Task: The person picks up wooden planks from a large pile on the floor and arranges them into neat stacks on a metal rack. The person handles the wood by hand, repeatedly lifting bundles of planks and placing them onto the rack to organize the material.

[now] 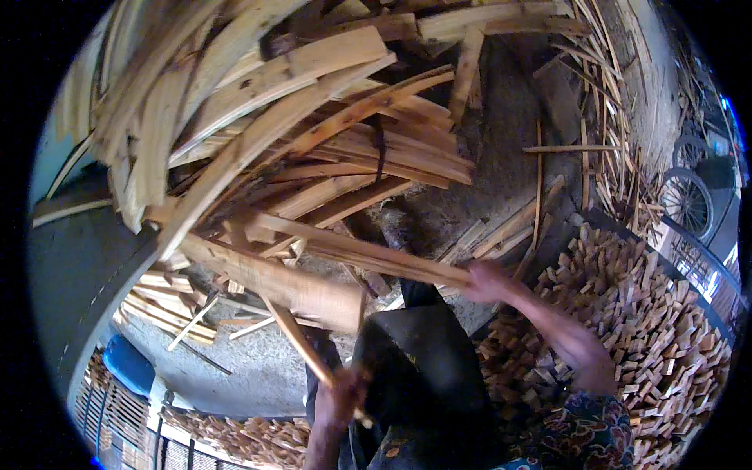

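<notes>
My right hand (pixel 487 280) is closed round the near end of a long, narrow wooden plank (pixel 376 254). The plank runs up and left from it toward the pile. Lower down, my left hand (pixel 341 395) grips a slim wooden stick (pixel 296 337), whose short end sticks out past the fist. The stick's far end meets the edge of a wide, flat board (pixel 290 286), and what lies beyond it is hidden. That board is slightly blurred and lies between the two hands, left of my dark-trousered legs (pixel 419 356).
A large heap of long split planks (pixel 298 102) rises ahead and to the left. Many short cut wood pieces (pixel 619 345) cover the right side. Thin strips (pixel 607 117) lean along the far right wall. At lower left sits a blue container (pixel 129 365); a bicycle wheel (pixel 688 204) shows far right.
</notes>
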The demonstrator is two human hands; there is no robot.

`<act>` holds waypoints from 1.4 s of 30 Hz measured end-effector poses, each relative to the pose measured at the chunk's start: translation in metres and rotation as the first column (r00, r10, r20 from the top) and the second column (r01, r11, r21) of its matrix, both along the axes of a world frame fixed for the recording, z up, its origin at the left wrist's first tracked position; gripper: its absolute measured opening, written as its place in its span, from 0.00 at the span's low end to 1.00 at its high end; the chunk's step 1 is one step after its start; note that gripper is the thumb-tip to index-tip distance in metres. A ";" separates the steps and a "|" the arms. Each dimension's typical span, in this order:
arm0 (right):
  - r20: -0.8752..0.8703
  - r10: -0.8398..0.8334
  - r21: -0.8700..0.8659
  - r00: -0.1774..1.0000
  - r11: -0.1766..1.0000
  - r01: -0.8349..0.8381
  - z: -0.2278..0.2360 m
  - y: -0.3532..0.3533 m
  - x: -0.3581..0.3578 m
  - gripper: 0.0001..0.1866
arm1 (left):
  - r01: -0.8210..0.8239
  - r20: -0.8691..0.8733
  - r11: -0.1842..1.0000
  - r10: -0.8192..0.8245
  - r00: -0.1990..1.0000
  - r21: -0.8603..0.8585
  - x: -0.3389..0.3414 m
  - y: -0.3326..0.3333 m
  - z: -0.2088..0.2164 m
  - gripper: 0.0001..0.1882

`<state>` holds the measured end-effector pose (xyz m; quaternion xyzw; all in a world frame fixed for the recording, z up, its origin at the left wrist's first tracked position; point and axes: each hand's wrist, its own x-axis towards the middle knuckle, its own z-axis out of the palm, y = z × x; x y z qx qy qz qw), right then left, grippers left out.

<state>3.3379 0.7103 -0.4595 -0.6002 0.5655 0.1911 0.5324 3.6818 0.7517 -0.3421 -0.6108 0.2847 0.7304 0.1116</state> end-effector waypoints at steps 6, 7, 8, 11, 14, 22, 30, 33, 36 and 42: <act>-0.362 -0.226 0.526 0.904 0.752 0.398 0.154 0.060 -0.045 0.24 | -0.503 0.325 0.659 0.383 0.865 0.559 0.074 0.093 0.096 0.23; -0.288 -0.284 0.520 0.914 0.755 0.399 0.162 0.054 -0.044 0.25 | -0.599 0.422 0.618 0.427 0.800 0.509 0.061 0.091 0.115 0.25; -0.247 -0.378 0.504 0.892 0.736 0.451 0.178 0.057 -0.045 0.25 | -0.644 0.483 0.598 0.433 0.761 0.478 0.058 0.087 0.122 0.26; -0.198 -0.531 0.575 0.824 0.618 0.536 0.202 0.085 -0.049 0.26 | -0.879 0.354 0.430 0.804 0.477 0.207 0.088 0.181 0.038 0.22; -0.012 -0.525 0.627 0.851 0.659 0.415 0.199 0.067 -0.013 0.26 | -0.519 0.390 0.776 0.630 0.671 -0.359 0.057 0.111 0.015 0.42; 0.593 -0.185 0.615 0.783 0.732 -0.293 0.088 0.013 0.210 0.20 | -0.951 -0.251 -0.135 0.945 -0.207 0.278 0.013 0.056 -0.017 0.38; 0.449 -0.338 0.048 0.827 0.933 0.355 -0.064 -0.046 0.306 0.32 | -0.859 -0.164 -0.451 0.854 -0.494 0.244 0.075 0.095 -0.075 0.28; 0.357 -0.550 0.326 0.755 0.831 0.451 -0.042 -0.031 0.305 0.27 | -0.872 -0.192 -0.445 0.855 -0.481 0.205 0.085 0.106 -0.075 0.28; 0.267 -0.255 -0.056 0.929 0.959 0.279 -0.003 -0.009 0.238 0.22 | -0.874 -0.238 -0.406 0.851 -0.468 0.268 0.090 0.101 -0.085 0.27; -0.062 0.128 -0.436 0.990 0.889 -0.142 -0.046 -0.056 0.147 0.15 | -0.880 -0.208 -0.313 0.892 -0.402 0.358 0.044 0.049 -0.147 0.36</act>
